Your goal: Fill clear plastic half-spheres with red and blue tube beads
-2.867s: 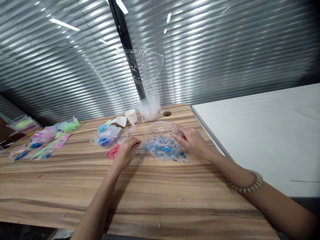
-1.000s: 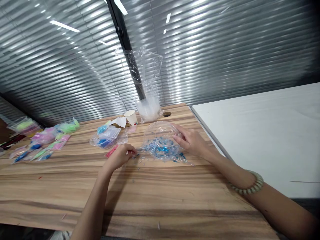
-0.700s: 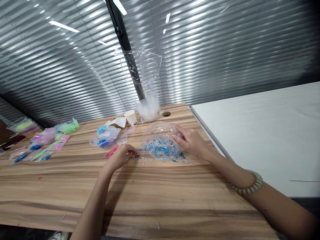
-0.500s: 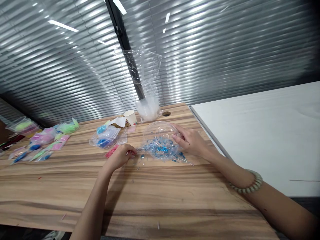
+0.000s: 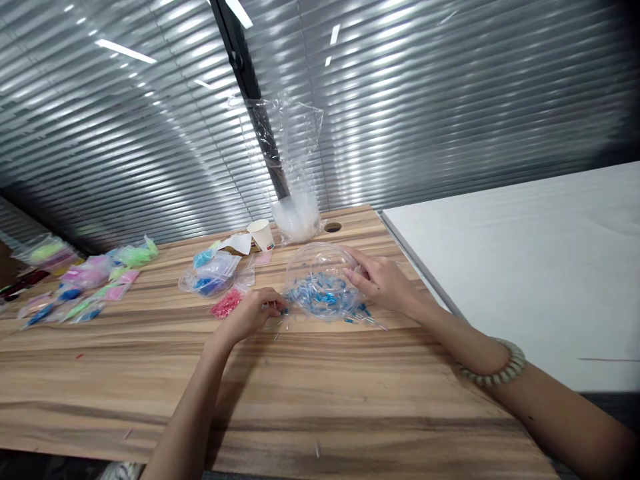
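Note:
A clear round plastic bowl (image 5: 320, 267) stands at the middle of the wooden table, with many small blue and clear tube pieces (image 5: 325, 293) in and around it. My right hand (image 5: 377, 280) grips the bowl's right rim, thumb on the near side. My left hand (image 5: 265, 307) is low at the bowl's left edge, fingertips pinched together by a few loose pieces; what they hold, if anything, is too small to make out. Just left of that hand lies a small bag of red pieces (image 5: 227, 303).
Behind stand a paper cup (image 5: 261, 235) and a clear bag with white cups (image 5: 297, 217). Bags with blue contents (image 5: 213, 273) lie left of centre, and several colourful bags (image 5: 90, 273) farther left. A white surface (image 5: 525, 267) adjoins at right.
My left hand has moved right, closer to the bowl, uncovering more of the red pieces. My right hand and the bowl have stayed in place.

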A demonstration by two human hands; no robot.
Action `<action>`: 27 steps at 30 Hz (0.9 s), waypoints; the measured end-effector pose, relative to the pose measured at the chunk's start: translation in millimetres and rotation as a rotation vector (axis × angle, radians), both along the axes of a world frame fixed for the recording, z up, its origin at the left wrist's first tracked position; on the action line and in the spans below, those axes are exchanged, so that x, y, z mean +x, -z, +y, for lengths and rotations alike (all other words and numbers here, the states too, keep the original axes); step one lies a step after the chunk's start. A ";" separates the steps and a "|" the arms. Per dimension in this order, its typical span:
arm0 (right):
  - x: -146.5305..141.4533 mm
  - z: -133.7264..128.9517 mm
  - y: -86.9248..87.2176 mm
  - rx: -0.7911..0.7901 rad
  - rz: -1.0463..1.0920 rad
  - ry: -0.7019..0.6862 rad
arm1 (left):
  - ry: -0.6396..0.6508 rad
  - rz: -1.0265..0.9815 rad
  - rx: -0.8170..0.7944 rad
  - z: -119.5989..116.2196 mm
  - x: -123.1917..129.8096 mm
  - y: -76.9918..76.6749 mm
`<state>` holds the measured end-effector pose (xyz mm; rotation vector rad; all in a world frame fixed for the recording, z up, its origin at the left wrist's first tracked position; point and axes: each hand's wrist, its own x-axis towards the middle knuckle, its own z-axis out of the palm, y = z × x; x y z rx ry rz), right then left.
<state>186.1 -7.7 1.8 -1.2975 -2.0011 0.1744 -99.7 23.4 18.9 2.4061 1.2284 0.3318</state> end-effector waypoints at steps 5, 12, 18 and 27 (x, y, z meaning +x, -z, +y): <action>-0.2 -0.2 -0.1 -0.014 0.006 -0.004 | 0.024 -0.005 -0.011 0.2 0.4 2.1; 0.1 0.2 0.8 -0.013 -0.002 -0.001 | 0.005 0.026 0.024 2.1 1.5 2.2; 0.7 1.3 2.7 -0.002 0.003 -0.005 | 0.009 0.024 0.076 2.1 1.7 2.3; -0.4 1.1 1.5 0.000 0.001 0.002 | -0.037 0.068 0.087 4.0 2.7 3.4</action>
